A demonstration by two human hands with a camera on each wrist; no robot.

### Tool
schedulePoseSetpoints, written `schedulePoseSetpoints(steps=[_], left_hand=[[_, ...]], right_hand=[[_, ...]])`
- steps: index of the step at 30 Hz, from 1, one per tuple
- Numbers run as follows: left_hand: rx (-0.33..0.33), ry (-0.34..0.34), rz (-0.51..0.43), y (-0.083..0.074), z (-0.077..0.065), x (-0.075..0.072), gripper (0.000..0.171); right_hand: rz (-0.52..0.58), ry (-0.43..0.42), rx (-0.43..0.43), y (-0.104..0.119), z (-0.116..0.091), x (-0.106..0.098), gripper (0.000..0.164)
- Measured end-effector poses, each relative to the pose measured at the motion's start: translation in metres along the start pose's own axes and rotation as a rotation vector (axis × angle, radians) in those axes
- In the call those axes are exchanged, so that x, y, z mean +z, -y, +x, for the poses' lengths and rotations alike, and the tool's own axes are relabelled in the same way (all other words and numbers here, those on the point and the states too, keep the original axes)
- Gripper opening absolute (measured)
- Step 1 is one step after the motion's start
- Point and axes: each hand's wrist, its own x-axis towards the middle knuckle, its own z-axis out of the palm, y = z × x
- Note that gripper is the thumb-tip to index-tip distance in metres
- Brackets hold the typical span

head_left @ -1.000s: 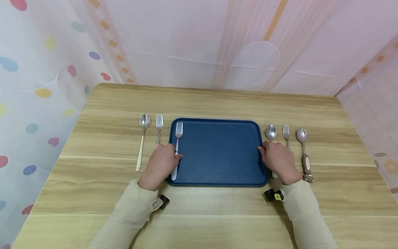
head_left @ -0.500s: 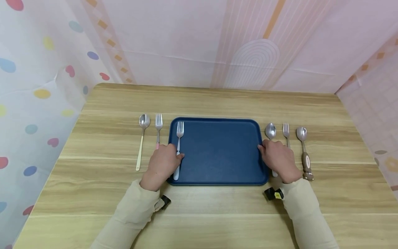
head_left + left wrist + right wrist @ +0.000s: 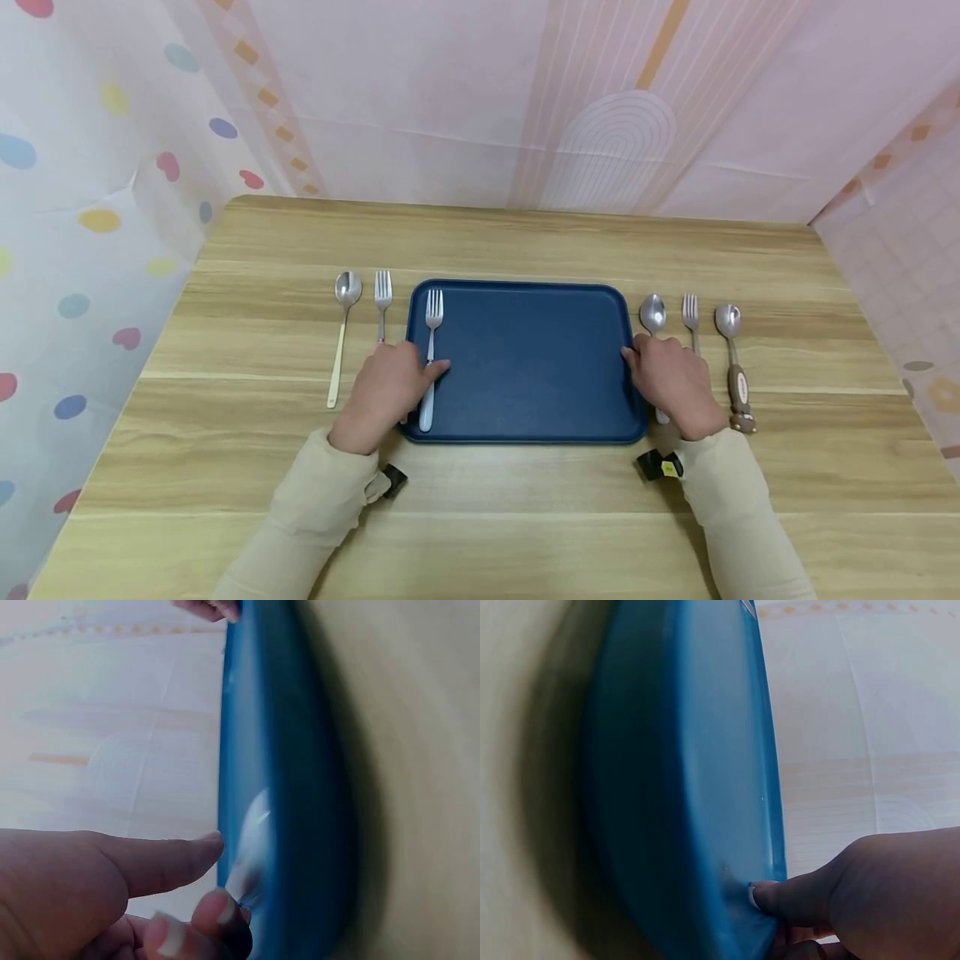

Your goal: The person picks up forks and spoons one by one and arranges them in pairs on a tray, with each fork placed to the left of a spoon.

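A dark blue tray [image 3: 531, 367] lies on the wooden table, with a fork [image 3: 434, 321] along the inside of its left edge. My left hand [image 3: 382, 387] is at the tray's left rim. Its thumb is stretched out over the fork's handle, and the left wrist view shows a gap between thumb and fingertips. At the opposite edge, my right hand [image 3: 670, 379] grips the tray, the thumb pressing inside the rim in the right wrist view. That hand partly covers a spoon [image 3: 653, 315] and a fork [image 3: 690, 312]. Another fork [image 3: 383, 292] lies partly behind my left hand.
Farther left on the table [image 3: 480, 533] lies a spoon [image 3: 348, 292] with a cream handle. A spoon with a brown handle [image 3: 738, 392] lies at the far right. Patterned curtains [image 3: 450, 100] hang behind and beside the table.
My left thumb has straightened and lifted away toward the tray's middle. The fork on the tray has shifted slightly right. My right hand keeps its grip on the tray.
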Motion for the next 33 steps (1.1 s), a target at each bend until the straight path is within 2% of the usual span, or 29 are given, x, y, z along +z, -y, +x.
schedulePoseSetpoints(steps=[4,7,10,13,15,18,24,29,33], left_hand=[[-0.006,-0.003,-0.039,0.014,0.0,-0.018,0.043],[-0.049,-0.022,-0.048,0.031,0.0,-0.035,0.041],[-0.087,-0.075,-0.032,0.047,-0.001,-0.049,0.038],[-0.1,-0.121,-0.023,0.063,-0.001,-0.056,0.034],[-0.091,-0.136,-0.023,0.07,0.001,-0.058,0.032],[-0.074,-0.122,-0.015,0.077,0.006,-0.057,0.03],[-0.071,-0.091,-0.014,0.076,0.015,-0.047,0.029],[-0.088,-0.128,-0.017,0.08,0.019,-0.042,0.025],[-0.073,-0.143,-0.002,0.083,0.022,-0.041,0.024]], right_hand=[[0.003,0.001,-0.004,0.0,0.0,0.001,0.029],[0.004,0.006,-0.009,0.0,0.0,0.001,0.029],[0.0,0.012,-0.008,0.0,0.0,0.001,0.029],[-0.003,0.013,-0.007,0.0,-0.001,0.001,0.028],[-0.003,0.011,-0.008,0.0,-0.001,0.0,0.028],[0.0,0.01,-0.009,-0.001,-0.001,-0.001,0.028],[0.006,0.016,-0.005,-0.003,-0.004,0.0,0.028],[0.006,-0.004,-0.031,-0.002,-0.001,0.0,0.028],[-0.003,-0.005,-0.031,-0.001,0.0,-0.001,0.028]])
